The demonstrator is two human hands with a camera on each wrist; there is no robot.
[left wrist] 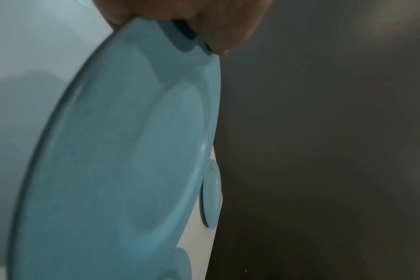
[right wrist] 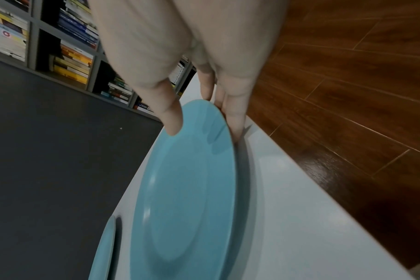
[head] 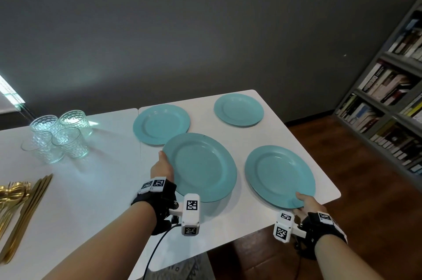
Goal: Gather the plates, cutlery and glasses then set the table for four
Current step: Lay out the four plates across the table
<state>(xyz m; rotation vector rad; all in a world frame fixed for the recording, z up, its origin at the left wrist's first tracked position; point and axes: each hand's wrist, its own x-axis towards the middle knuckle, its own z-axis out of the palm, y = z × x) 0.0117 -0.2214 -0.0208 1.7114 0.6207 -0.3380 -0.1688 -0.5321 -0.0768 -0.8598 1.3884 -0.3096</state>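
while my left hand (head: 163, 167) pinches the near-left rim of one teal plate (head: 201, 166), thumb on top, that plate sits tilted, its far edge overlapping a second plate (head: 157, 123) beyond the hand; whether it rests on the white table (head: 109, 179) i cannot tell. my right hand (head: 307, 203) grips the near rim of another plate (head: 279, 172), thumb (right wrist: 172, 121) above and fingers (right wrist: 235, 117) below, at the table's near right edge with wood floor (head: 356, 188) just past it. a fourth plate (head: 238, 109) lies flat, farther from both hands, near the far corner. being round, the plates show no long axis. left of my left hand stand four clear glasses (head: 59, 134), grouped; nearer and farther left lies gold cutlery (head: 20, 206), long axes running away from me. bare tabletop opens between cutlery and left hand.
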